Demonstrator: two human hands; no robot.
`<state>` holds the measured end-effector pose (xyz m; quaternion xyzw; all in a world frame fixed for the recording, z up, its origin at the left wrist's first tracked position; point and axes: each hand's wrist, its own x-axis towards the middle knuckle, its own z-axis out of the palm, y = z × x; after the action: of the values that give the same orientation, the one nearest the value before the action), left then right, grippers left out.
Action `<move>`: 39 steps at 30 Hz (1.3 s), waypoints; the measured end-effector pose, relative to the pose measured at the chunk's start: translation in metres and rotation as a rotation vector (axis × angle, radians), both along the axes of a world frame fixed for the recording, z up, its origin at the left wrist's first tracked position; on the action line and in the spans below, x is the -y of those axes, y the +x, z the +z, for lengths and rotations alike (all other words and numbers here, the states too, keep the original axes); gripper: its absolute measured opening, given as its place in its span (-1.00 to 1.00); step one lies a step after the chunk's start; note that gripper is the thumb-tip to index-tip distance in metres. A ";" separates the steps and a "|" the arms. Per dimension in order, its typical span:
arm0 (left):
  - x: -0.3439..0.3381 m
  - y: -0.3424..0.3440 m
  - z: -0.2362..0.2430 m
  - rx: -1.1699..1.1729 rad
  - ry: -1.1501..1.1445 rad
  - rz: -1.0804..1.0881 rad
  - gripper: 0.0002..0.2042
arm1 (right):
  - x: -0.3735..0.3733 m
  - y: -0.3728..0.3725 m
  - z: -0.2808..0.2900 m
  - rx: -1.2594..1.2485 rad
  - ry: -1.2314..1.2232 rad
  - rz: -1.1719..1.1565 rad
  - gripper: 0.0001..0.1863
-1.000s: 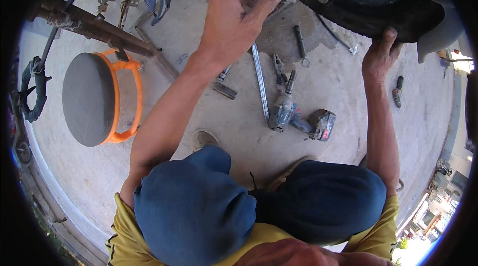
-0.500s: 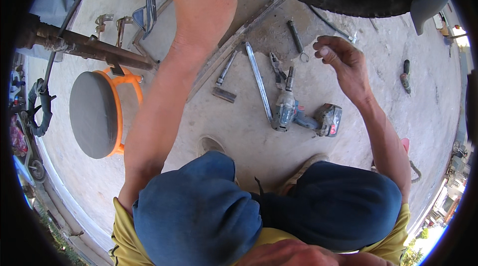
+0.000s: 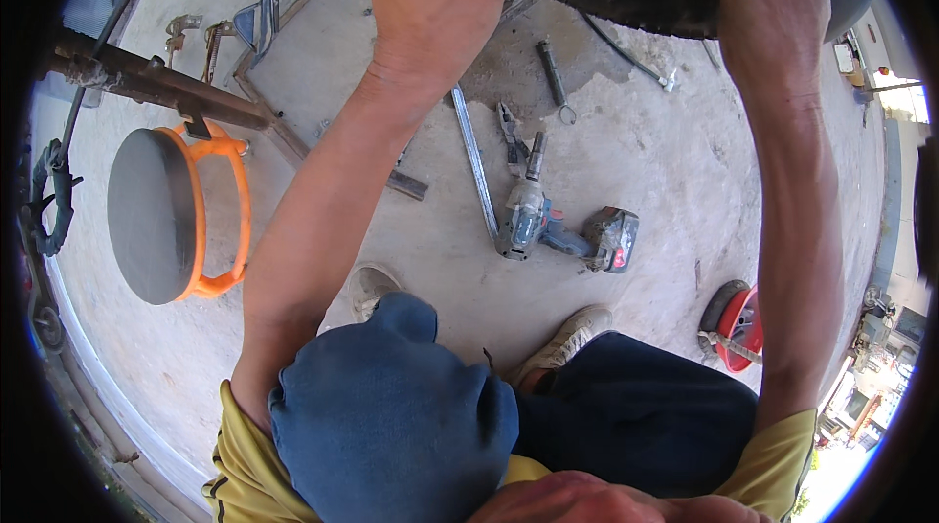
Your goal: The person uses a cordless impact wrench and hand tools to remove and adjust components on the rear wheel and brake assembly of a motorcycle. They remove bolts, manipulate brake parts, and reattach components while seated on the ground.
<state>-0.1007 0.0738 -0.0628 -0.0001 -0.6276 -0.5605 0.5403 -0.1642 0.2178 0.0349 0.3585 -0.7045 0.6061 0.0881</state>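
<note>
At the top of the view is a wheel's black tyre point(image 3: 636, 12), with a metal lever and spring by its left part. My right hand point(image 3: 778, 9) lies over the right part of this wheel, its fingers cut off or lost in shadow at the upper edge. My left hand point(image 3: 440, 0) is raised beside the tyre's left end; its fingers run out of the picture, so what it touches is hidden. On the floor between my arms lie a cordless impact wrench point(image 3: 526, 215), pliers point(image 3: 511, 139), a long flat metal bar point(image 3: 473, 161) and a dark rod with a ring end point(image 3: 553, 75).
A stool with a grey seat point(image 3: 152, 215) and orange frame stands at the left, below a rusty metal beam point(image 3: 161, 88). A short metal piece point(image 3: 406, 185) shows beside my left forearm. At the right is a red wheel rim point(image 3: 740, 329). A dark hose point(image 3: 621, 51) lies below the tyre.
My right hand has moved up from above the floor tools to the wheel. My left hand has shifted slightly right. The view has turned, bringing the red rim into sight.
</note>
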 end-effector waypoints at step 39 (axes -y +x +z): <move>0.018 -0.010 0.003 -0.098 -0.316 0.109 -0.56 | -0.002 -0.038 0.005 -0.047 -0.243 0.494 -0.75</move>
<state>-0.1111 0.0561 -0.0599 -0.0786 -0.6799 -0.4241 0.5930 -0.2025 0.2201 0.0399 0.5203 -0.5155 0.6808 -0.0035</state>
